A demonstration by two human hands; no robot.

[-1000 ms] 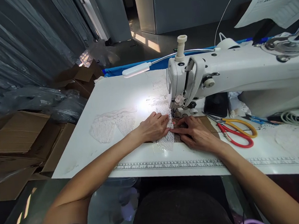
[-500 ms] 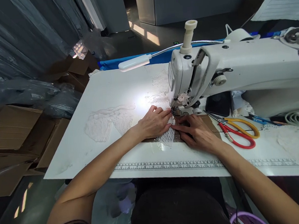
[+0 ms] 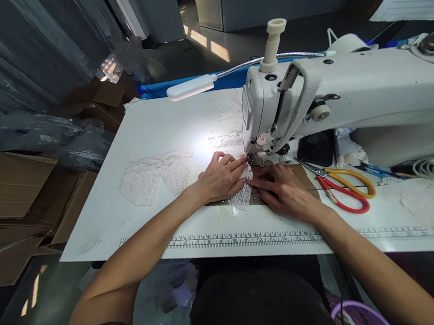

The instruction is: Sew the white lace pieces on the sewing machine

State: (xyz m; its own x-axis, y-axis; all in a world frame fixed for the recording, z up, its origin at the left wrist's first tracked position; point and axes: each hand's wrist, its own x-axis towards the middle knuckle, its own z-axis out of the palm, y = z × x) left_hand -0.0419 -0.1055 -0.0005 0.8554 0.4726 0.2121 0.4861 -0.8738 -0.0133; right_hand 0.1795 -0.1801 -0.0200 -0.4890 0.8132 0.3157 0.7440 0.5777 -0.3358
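A strip of white lace [image 3: 241, 198] lies under the needle area of a white sewing machine [image 3: 263, 109]. My left hand [image 3: 223, 177] rests flat on the lace from the left, its fingers stretched toward the presser foot [image 3: 252, 158]. From the right, my right hand [image 3: 285, 189] lies low with fingers spread, the index fingertip touching the lace edge beside my left thumb. Brown material [image 3: 304, 178] shows on the bed under and beside my right hand. The lace directly beneath my left fingers is hidden.
Another lace piece [image 3: 139, 183] lies left on the white table [image 3: 104, 211]. Scissors [image 3: 344, 187] with red and yellow handles sit right of my right hand, near a dark phone-like object [image 3: 316, 148]. A lamp [image 3: 191, 88] reaches over the table. Cardboard boxes [image 3: 19, 183] stand at left.
The view has shifted slightly. Both hands stay at the lace beside the presser foot, with hardly any visible movement.
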